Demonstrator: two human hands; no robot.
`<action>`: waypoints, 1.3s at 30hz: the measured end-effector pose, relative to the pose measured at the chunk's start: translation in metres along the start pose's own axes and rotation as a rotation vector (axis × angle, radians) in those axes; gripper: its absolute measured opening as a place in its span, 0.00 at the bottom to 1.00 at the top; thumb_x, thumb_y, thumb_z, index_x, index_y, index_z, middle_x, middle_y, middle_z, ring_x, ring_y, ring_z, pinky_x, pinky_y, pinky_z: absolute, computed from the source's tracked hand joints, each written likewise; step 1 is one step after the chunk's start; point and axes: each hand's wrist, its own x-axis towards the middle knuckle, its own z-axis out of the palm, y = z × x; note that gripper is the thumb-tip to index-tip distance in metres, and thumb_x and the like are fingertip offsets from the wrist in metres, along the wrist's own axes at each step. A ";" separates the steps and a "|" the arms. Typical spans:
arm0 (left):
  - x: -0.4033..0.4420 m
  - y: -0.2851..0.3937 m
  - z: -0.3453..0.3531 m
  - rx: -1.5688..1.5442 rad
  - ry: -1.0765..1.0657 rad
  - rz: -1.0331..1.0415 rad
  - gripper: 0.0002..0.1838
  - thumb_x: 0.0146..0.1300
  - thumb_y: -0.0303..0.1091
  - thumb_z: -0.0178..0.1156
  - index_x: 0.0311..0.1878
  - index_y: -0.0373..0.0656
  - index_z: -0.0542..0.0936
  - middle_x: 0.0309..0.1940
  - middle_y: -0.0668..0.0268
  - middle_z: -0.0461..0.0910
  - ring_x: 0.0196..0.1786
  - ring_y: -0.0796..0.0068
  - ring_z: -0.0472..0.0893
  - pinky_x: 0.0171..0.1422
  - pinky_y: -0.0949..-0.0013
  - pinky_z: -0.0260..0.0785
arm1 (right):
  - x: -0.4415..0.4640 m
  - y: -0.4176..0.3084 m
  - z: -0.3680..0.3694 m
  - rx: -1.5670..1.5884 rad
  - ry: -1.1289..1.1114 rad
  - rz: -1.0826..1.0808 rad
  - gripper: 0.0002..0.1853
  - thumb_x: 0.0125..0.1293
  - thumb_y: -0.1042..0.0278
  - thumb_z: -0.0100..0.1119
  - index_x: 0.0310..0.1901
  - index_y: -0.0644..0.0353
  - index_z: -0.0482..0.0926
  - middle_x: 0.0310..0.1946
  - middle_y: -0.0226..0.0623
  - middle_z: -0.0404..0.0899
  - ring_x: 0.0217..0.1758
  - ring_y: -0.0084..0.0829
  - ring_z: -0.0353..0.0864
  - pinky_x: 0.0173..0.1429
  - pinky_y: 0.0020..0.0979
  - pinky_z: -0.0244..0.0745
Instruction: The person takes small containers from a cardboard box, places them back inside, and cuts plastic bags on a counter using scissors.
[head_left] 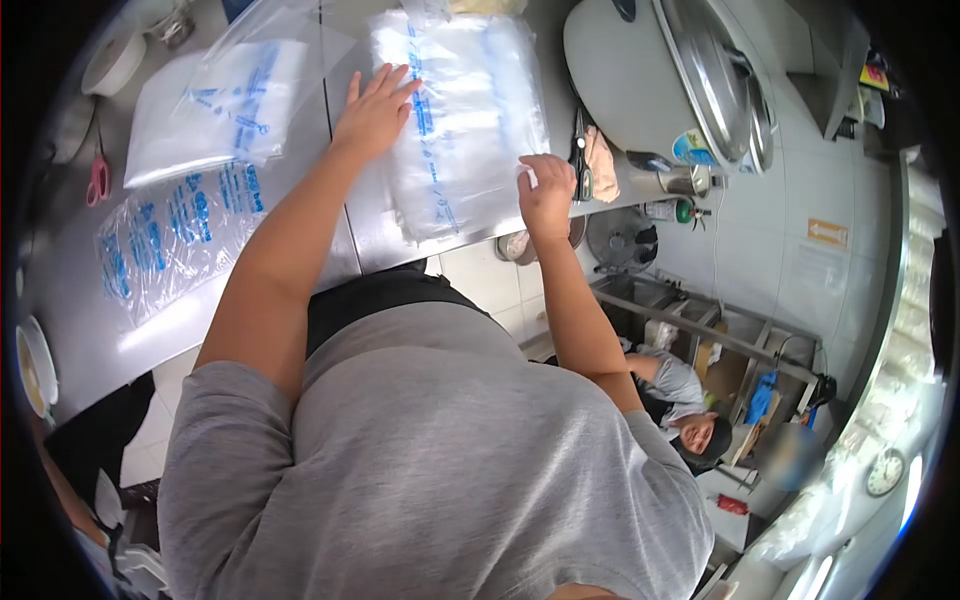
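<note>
Metal table [376,242], plastic bags [470,130] between hands [372,120] [548,198]

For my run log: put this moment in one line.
left hand: fingers over left edge of plastic stack | right hand: fingers bent, at stack's right edge | pink-handled scissors: far left

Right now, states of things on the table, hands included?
Middle plastic stack: flat
Left hand: fingers spread, on that stack
Right hand: curled at its right edge, grip unclear
Left plastic stack: flat
Clear printed plastic: flat, wrinkled
Pink-handled scissors: open or shut unclear
Cloth: crumpled
Pot: upright, lid on
</note>
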 end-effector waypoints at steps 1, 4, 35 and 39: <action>0.000 -0.002 0.004 -0.010 0.035 0.012 0.25 0.72 0.45 0.47 0.72 0.61 0.64 0.76 0.70 0.55 0.79 0.67 0.49 0.79 0.44 0.35 | 0.003 0.005 0.003 0.018 0.037 0.013 0.14 0.54 0.72 0.64 0.45 0.56 0.80 0.43 0.38 0.80 0.52 0.42 0.75 0.62 0.42 0.63; -0.013 0.013 -0.006 -0.156 0.225 0.019 0.31 0.67 0.51 0.54 0.72 0.58 0.63 0.74 0.66 0.57 0.78 0.64 0.50 0.79 0.41 0.34 | 0.009 -0.006 -0.013 0.058 0.104 0.027 0.11 0.55 0.75 0.61 0.41 0.55 0.81 0.38 0.36 0.81 0.48 0.40 0.77 0.58 0.41 0.64; -0.152 0.206 -0.001 -0.669 0.860 -0.902 0.19 0.58 0.14 0.48 0.51 0.38 0.77 0.47 0.55 0.82 0.51 0.63 0.82 0.56 0.67 0.72 | 0.008 0.096 0.022 1.066 -0.377 -0.195 0.24 0.59 0.88 0.42 0.58 0.68 0.71 0.54 0.43 0.77 0.52 0.32 0.81 0.58 0.30 0.73; -0.155 0.218 -0.005 -0.749 0.953 -0.988 0.16 0.62 0.19 0.52 0.53 0.38 0.77 0.45 0.56 0.82 0.50 0.65 0.82 0.56 0.68 0.72 | 0.008 0.090 0.012 1.095 -0.421 -0.044 0.23 0.60 0.87 0.45 0.58 0.67 0.71 0.54 0.43 0.76 0.43 0.29 0.83 0.45 0.26 0.78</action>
